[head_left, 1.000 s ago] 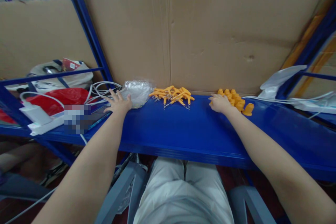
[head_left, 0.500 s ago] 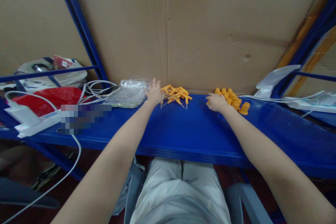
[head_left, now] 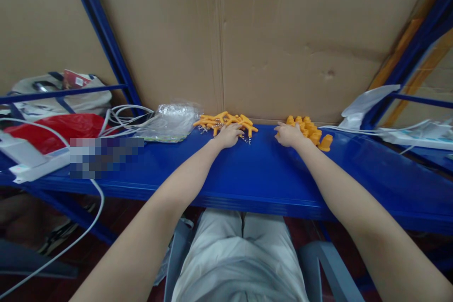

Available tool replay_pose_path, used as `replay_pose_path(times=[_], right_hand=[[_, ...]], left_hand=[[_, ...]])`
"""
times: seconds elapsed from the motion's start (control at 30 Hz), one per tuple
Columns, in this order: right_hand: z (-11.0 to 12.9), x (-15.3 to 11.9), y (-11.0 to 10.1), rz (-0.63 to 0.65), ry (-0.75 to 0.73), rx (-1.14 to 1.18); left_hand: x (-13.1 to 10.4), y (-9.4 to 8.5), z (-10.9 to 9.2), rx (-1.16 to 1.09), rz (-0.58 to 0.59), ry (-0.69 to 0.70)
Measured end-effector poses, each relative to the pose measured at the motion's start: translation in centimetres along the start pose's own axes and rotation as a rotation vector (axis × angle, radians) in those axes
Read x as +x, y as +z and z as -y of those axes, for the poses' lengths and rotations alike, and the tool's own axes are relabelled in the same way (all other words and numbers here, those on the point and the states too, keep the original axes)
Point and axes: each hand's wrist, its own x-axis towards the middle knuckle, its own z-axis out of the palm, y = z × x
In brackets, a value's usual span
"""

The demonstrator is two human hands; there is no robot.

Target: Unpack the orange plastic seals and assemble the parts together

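My left hand (head_left: 228, 136) rests at the front of a pile of orange branched plastic pieces with thin metal spirals (head_left: 247, 125). Its fingers are apart and reach onto the pile; the fingertips are partly lost among the pieces. To the right, my right hand (head_left: 288, 135) lies against the left side of a group of orange cone-shaped plastic pieces (head_left: 314, 138). The fingers there are spread, and I see nothing held in them. Part of the cone group is hidden behind this hand.
Both piles lie on a blue shelf (head_left: 255, 179) before a cardboard wall (head_left: 269, 42). On the left are a clear plastic bag (head_left: 170, 125), white cables (head_left: 122, 115), a power strip (head_left: 42, 165) and a red bag (head_left: 60, 127). A white cable (head_left: 343, 130) runs along the right.
My left hand has moved right and nearer, from the pile's left end to its front, uncovering more branched pieces. My right hand stays beside the cones. The view has shifted slightly.
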Motion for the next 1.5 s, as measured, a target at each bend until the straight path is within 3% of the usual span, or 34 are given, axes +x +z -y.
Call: replay_pose_path(times=[0.23,0.43,0.67,0.83,1.0,1.1,1.27,1.5], right_hand=[[0.3,-0.1,-0.3,0.041,0.016,-0.036],[0.5,-0.3,-0.5,0.035,0.016,-0.047],[0.7,-0.3,-0.7,0.046,0.028,-0.061],[0.7,-0.3,-0.5,0.007,0.002,-0.043],[1.0,-0.2,-0.5,-0.025,-0.040,0.047],[1.1,-0.1,-0.8,-0.011,-0.032,0.051],[1.2,0.0,-1.2,-0.007,-0.035,0.055],[1.2,-0.3,-1.5,0.019,-0.046,0.076]], left_hand=[[-0.1,-0.5,-0.8,-0.009,-0.034,0.085],[-0.2,-1.0,-2.6,-0.006,0.066,0.196],[0.1,-0.4,-3.2,0.036,0.134,0.325],[0.2,-0.3,-4.1,0.031,0.122,0.304],[0.1,-0.2,-5.0,-0.030,0.036,0.287],[0.0,0.1,-4.9,-0.081,0.022,0.247],[0.1,0.1,-4.7,-0.075,0.098,0.122],[0.1,-0.2,-4.1,-0.014,0.034,0.104]])
